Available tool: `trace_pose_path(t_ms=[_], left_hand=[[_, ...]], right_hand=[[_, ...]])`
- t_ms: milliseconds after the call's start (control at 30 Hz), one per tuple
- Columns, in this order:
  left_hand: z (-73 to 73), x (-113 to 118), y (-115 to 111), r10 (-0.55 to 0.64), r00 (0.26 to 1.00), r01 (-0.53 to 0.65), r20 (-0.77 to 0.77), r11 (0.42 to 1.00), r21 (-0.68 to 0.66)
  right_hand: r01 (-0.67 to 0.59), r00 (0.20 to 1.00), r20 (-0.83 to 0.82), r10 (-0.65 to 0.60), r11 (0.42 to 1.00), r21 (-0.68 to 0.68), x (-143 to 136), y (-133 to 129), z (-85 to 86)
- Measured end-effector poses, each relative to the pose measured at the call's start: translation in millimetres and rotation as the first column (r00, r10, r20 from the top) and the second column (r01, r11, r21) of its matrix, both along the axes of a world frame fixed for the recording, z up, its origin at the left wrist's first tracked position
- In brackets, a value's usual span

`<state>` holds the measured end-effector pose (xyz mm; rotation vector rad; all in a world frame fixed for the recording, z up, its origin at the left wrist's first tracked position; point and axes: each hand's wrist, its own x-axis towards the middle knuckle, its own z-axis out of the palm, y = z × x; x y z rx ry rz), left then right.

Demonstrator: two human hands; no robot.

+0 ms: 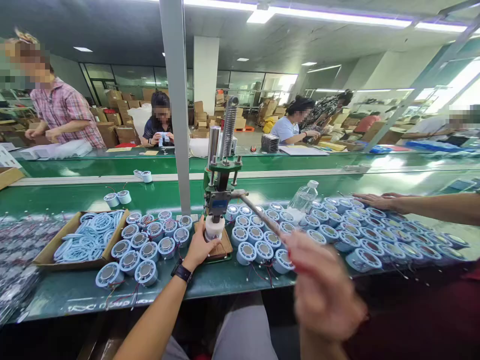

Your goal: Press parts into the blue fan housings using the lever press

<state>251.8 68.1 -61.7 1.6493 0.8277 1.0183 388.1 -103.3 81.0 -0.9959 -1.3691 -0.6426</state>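
Observation:
A green hand press [219, 192] with a coiled spring on top stands on the bench in front of me. Under its ram is a white round piece [214, 228], above a brown wooden block [224, 248]. My left hand [197, 248], a dark band on its wrist, curls its thumb and fingers around this piece. My right hand [318, 285], smeared by motion, is closed at the end of the press's metal lever [262, 216], which slants down toward me. Light-blue round motor housings [150, 250] with thin wires stand left of the press, and more housings [255, 233] stand to its right.
A cardboard tray [43, 257] of light-blue rings lies at left, beside a pile of metal parts [17, 250]. A clear bottle [304, 197] stands among the housings. Another person's hand [378, 201] reaches in at right. A grey post [176, 100] rises behind the press; people work beyond.

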Motion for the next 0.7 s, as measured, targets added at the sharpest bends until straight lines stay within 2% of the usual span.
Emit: trace_pose_path(t_ms=[33,67,100,133,167,200,267,333,367,400,433,467,500,533,600,633,700], left_hand=[[-1.8,0.6,0.4,0.023,1.000,-0.023,-0.022,1.000,0.002],[-3.2,1.0,1.1,0.041,0.998,-0.040,-0.040,0.999,0.006],[-3.8,1.4,1.7,0.052,0.997,-0.052,-0.054,0.999,0.010],[-3.8,1.7,2.2,0.059,0.996,-0.058,-0.064,0.998,0.016],[-3.2,2.0,2.1,0.064,0.995,-0.062,-0.073,0.998,0.022],[-2.1,2.3,1.2,0.069,0.994,-0.066,-0.086,0.997,0.029],[0.8,2.9,-4.8,0.070,0.991,-0.065,-0.116,0.997,0.044],[3.4,1.2,-17.3,0.059,0.990,-0.051,-0.126,0.996,0.068],[4.0,-1.7,-25.3,0.075,0.988,-0.060,-0.135,0.992,0.111],[3.8,-6.5,-33.6,0.116,0.981,-0.087,-0.153,0.980,0.181],[2.7,-13.5,-41.0,0.177,0.969,-0.125,-0.173,0.953,0.277],[0.5,-22.6,-46.6,0.268,0.941,-0.170,-0.207,0.902,0.398],[-2.6,-33.5,-49.5,0.352,0.907,-0.194,-0.232,0.837,0.512],[-6.6,-45.5,-49.6,0.414,0.874,-0.185,-0.254,0.768,0.613],[-15.4,-69.3,-43.0,0.532,0.795,-0.149,-0.292,0.637,0.756],[-19.5,-79.6,-38.1,0.585,0.745,-0.125,-0.321,0.595,0.794],[-26.3,-95.3,-29.9,0.657,0.643,-0.071,-0.393,0.562,0.824]], right_hand=[[0.011,0.999,0.032,-0.014,0.997,0.077,-6.7,-15.7,-33.5],[0.040,0.999,0.023,-0.041,0.999,0.029,-10.6,-25.4,-57.8],[0.036,0.999,0.024,-0.037,0.999,0.023,-11.3,-29.2,-70.2],[0.025,0.999,0.032,-0.025,1.000,-0.009,-8.8,-27.5,-69.2],[0.005,0.999,0.049,-0.004,1.000,-0.024,-3.2,-20.2,-55.5],[-0.028,0.997,0.076,0.029,1.000,-0.012,4.9,-7.5,-31.3],[-0.101,0.990,0.104,0.098,0.995,0.026,25.3,32.6,34.5],[-0.191,0.981,0.013,0.191,0.982,0.001,44.1,83.5,97.4],[-0.225,0.974,-0.037,0.223,0.973,-0.049,50.5,107.3,119.2],[-0.245,0.968,-0.081,0.239,0.965,-0.089,53.9,127.0,131.2],[-0.257,0.963,-0.114,0.244,0.960,-0.112,54.1,140.8,132.0],[-0.258,0.960,-0.139,0.241,0.959,-0.119,50.8,148.4,121.3],[-0.252,0.958,-0.166,0.233,0.962,-0.107,44.2,150.2,99.4],[-0.247,0.953,-0.201,0.227,0.966,-0.082,34.7,147.9,68.0],[-0.195,0.929,-0.332,0.162,0.979,-0.067,9.6,138.3,-11.7],[-0.156,0.929,-0.353,0.115,0.984,-0.089,-3.9,134.1,-52.9],[-0.136,0.927,-0.374,0.025,0.952,-0.274,-28.2,130.6,-121.1]])
